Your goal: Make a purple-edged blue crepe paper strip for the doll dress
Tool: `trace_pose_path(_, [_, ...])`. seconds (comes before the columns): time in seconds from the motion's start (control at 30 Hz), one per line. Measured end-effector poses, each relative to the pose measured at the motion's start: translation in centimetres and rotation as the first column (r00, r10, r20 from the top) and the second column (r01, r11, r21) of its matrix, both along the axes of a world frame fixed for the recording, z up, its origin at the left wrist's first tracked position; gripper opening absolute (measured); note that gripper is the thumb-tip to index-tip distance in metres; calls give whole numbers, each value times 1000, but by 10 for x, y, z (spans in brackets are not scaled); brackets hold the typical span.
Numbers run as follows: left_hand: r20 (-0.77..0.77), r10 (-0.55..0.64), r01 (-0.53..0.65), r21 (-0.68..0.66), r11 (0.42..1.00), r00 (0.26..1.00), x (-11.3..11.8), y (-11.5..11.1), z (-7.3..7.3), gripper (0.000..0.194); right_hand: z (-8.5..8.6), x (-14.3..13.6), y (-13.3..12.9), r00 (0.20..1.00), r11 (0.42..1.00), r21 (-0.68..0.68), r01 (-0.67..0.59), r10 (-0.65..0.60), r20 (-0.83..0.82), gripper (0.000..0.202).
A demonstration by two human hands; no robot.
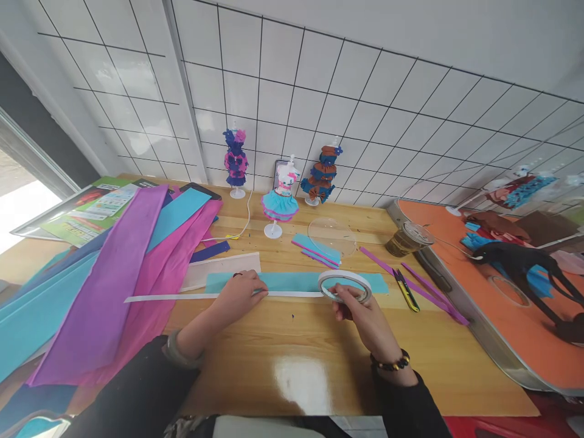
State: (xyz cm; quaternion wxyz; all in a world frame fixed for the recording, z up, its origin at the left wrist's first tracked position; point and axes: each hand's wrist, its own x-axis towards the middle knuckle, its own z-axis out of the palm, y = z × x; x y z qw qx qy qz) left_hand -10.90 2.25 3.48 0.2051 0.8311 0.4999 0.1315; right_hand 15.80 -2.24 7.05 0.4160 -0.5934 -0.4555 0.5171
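Gripping the white tape roll (pixel 323 285) in the right hand (pixel 358 304), I have thumb and fingers closed on the ring, held above the right part of a light-blue fabric strip (pixel 292 281). The left hand (pixel 239 295) lies low over the same fabric strip, fingers bent together at the white tape (pixel 150 298); I can't tell if it pinches or just presses there. Tape runs along the near edge of the light-blue piece, from near the roll, past the left hand and beyond the fabric's left end, its free end over the pink cloth (pixel 157 313). Light-blue strip is flat on the wooden table (pixel 292 347), lengthwise across, in front of me. Just behind its left part I get a whitish strip (pixel 223 267); behind the middle, small blue pieces with purple edges (pixel 317 249), next to a clear disc (pixel 344 234). Right of the right hand: yellow-and-black snips (pixel 406 291) touching purple strips (pixel 438 299), lidded cup (pixel 406 240) farther back. Left side I log a heap with purple cloth (pixel 107 280) overlapping the pink, green printed packet (pixel 91 213) behind it. Three small dressed forms (pixel 280 204) stand upright toward the grid wall (pixel 319 79). Orange-topped surface (pixel 429 222) at far right.
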Motion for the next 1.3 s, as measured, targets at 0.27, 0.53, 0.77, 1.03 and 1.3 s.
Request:
trace_pose_path(0.27, [-10,35,-36,-22,999,999,5,1,1,22,-10,-5,-7,998,998,43,36,-39,52,29])
trace_pose_path(0.53, [-19,65,-65,-33,997,998,8,1,-3,22,-33,-19,-1,969,995,57,83,-67,-236,34])
trace_pose_path(0.77, [-21,75,-75,-33,997,997,9,1,-6,22,-33,-30,0,898,980,-72,188,-201,-392,33])
trace_pose_path(1.03, [-43,108,-110,-36,993,993,11,0,-8,22,-26,-35,0,835,971,-84,222,-234,-498,29])
trace_pose_path(1.3, [0,150,-150,-57,987,989,13,-1,-11,19,-26,-33,-5,839,961,-97,260,-275,-470,28])
